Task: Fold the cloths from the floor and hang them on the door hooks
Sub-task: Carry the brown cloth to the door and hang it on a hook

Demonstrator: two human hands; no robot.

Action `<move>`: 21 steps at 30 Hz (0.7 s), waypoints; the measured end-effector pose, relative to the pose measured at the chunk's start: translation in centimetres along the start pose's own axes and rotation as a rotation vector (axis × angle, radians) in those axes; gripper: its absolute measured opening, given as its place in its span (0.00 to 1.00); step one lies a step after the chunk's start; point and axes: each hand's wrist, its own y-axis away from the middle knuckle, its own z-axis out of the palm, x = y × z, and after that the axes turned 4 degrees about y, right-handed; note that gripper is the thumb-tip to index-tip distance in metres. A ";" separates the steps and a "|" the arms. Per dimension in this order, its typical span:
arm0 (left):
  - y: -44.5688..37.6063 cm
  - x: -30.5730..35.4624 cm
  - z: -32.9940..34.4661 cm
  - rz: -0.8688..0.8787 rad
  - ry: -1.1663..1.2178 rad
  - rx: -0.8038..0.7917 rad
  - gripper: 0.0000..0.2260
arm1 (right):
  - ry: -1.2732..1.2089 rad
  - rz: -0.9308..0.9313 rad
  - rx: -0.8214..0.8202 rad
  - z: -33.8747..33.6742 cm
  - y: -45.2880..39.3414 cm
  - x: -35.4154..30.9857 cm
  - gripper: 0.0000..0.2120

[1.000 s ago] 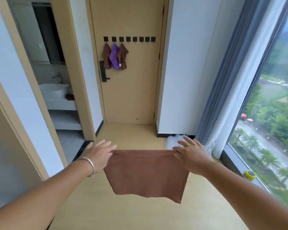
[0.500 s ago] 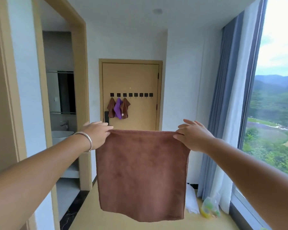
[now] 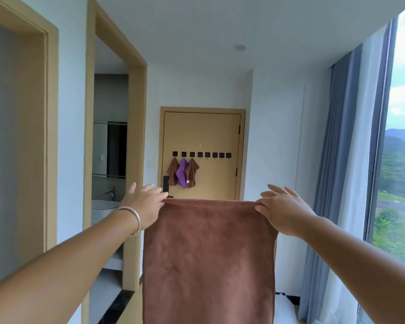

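A brown cloth hangs flat in front of me, stretched by its two top corners. My left hand pinches the top left corner, the other fingers spread. My right hand pinches the top right corner the same way. Down the corridor stands a tan door with a row of several black hooks. On the leftmost hooks hang a brown cloth, a purple cloth and another brown cloth. The hooks to their right are bare.
A bathroom doorway with a sink opens on the left. Blue and white curtains and a tall window line the right side. Something white lies on the floor by the right wall.
Both hands lifted the brown cloth from near the floor to chest height, and it now hangs straight down. My view has tilted up from the floor toward the door and ceiling.
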 end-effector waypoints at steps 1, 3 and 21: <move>-0.3 0.1 0.3 -0.013 -0.004 0.007 0.18 | 0.013 -0.007 0.003 0.3 -0.2 0.2 0.20; -1.0 0.4 0.9 -0.027 -0.011 0.030 0.18 | 0.017 -0.005 0.008 0.8 -0.8 0.7 0.20; -18.9 -8.9 11.4 0.029 -0.041 0.015 0.18 | 0.009 0.053 -0.021 11.7 -19.8 -1.7 0.20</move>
